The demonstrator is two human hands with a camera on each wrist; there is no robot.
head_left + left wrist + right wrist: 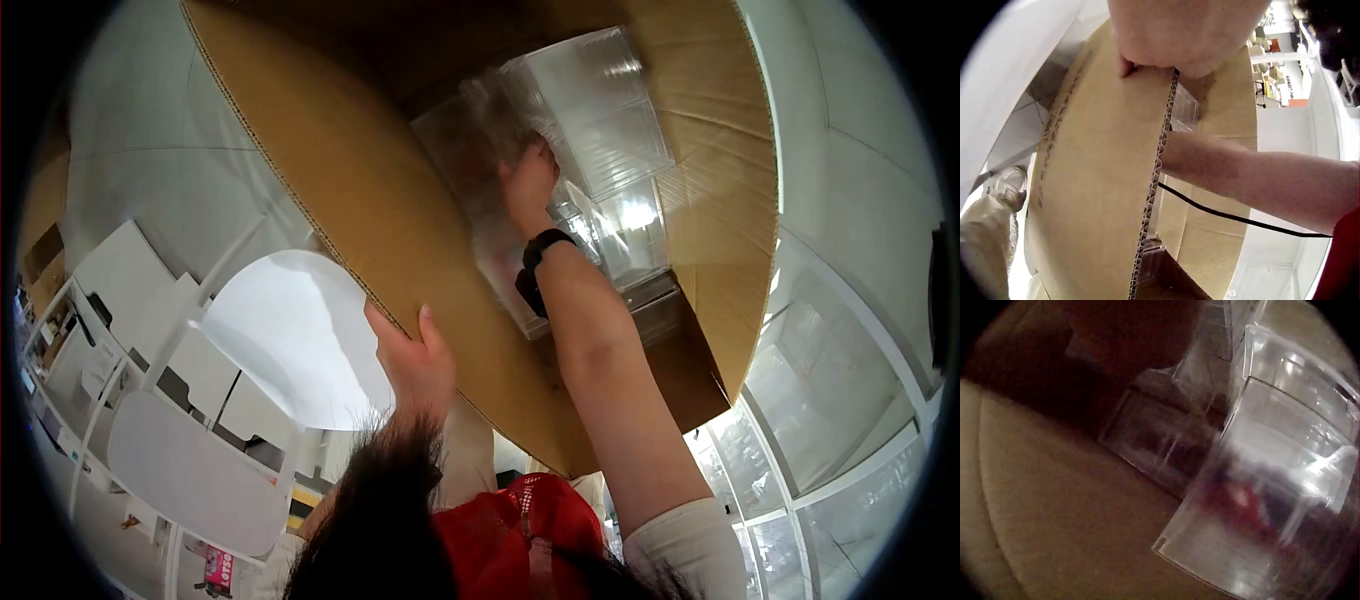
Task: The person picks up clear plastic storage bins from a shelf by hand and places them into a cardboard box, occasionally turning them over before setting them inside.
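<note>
A large cardboard box (330,150) stands open, with several clear plastic cases (600,120) piled inside. The left hand (415,365) grips the box's near-left edge; the left wrist view shows that hand (1185,31) over the corrugated rim (1154,169). Reaching deep inside, the right hand (530,185) is among the cases, its fingertips partly hidden. In the right wrist view this hand (1138,331) is dark and blurred, close above clear cases (1272,487); whether it pinches one is unclear.
Left of the box are a white round surface (300,340), a white chair back (195,470) and white tables (135,275). Glass panels with white frames (850,380) stand at the right. A black cord (1229,215) hangs across the box opening.
</note>
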